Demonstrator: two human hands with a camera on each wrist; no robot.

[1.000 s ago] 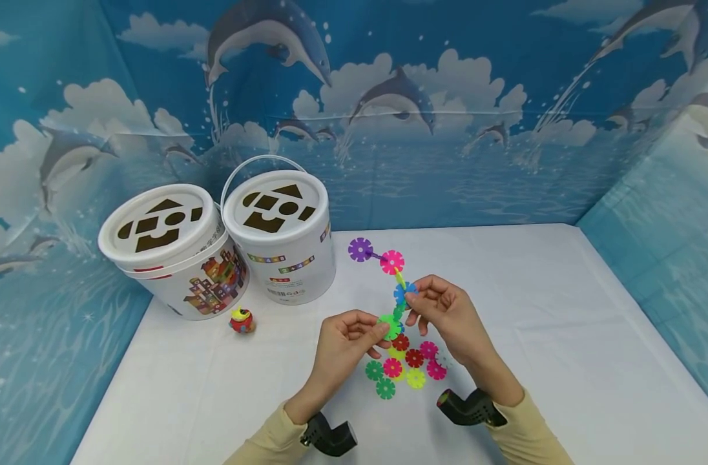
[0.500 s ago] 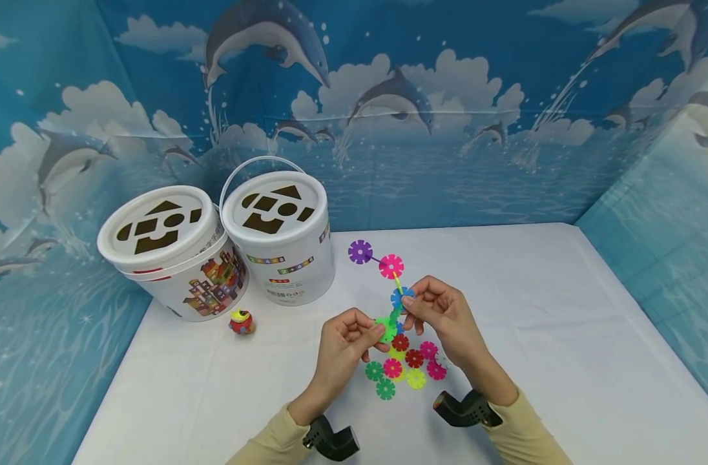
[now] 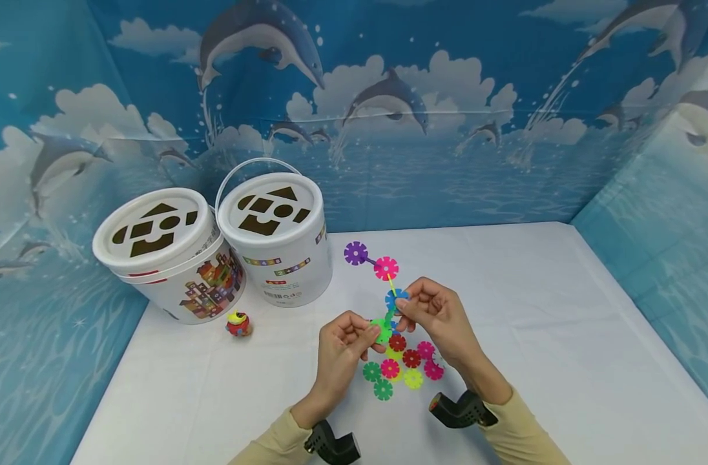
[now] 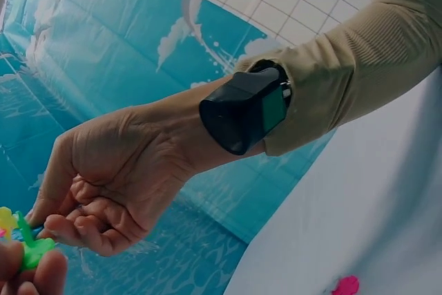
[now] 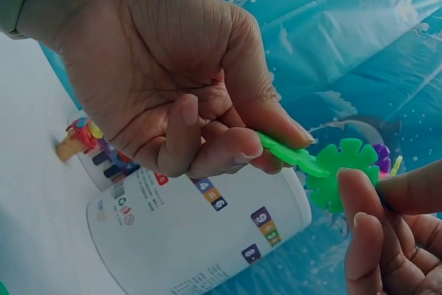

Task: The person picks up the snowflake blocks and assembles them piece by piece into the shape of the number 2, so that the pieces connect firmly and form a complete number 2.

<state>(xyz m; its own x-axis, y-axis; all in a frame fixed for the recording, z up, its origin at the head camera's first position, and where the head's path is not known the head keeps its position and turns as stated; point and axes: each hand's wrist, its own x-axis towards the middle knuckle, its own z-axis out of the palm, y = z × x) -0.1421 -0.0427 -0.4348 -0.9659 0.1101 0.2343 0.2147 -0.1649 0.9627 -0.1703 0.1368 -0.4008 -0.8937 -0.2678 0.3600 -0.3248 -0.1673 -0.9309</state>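
Note:
My left hand [image 3: 345, 339] pinches a bright green notched plastic disc [image 3: 382, 330] between thumb and index finger. My right hand [image 3: 438, 313] pinches the same chain of snowflake discs higher up, at a blue disc [image 3: 393, 299]. A darker green disc [image 3: 390, 315] sits between the two grips. Beyond the blue one, the chain runs on through a yellow disc seen edge-on to a pink disc [image 3: 385, 268] and a purple disc [image 3: 356, 253]. The right wrist view shows the left hand's green disc [image 5: 297, 157] edge-on, meeting a green disc [image 5: 359, 153] under the right fingers.
Several loose discs, among them a red disc [image 3: 411, 358], a yellow disc [image 3: 413, 378] and a green disc [image 3: 383, 389], lie below the hands. Two white lidded buckets [image 3: 292, 278] stand at the back left, with a small red and yellow toy [image 3: 239, 324] before them.
Both hands, still holding the chain, have shifted slightly left in the head view, and its far end has dropped a little. The whole scene has drifted slightly left too.

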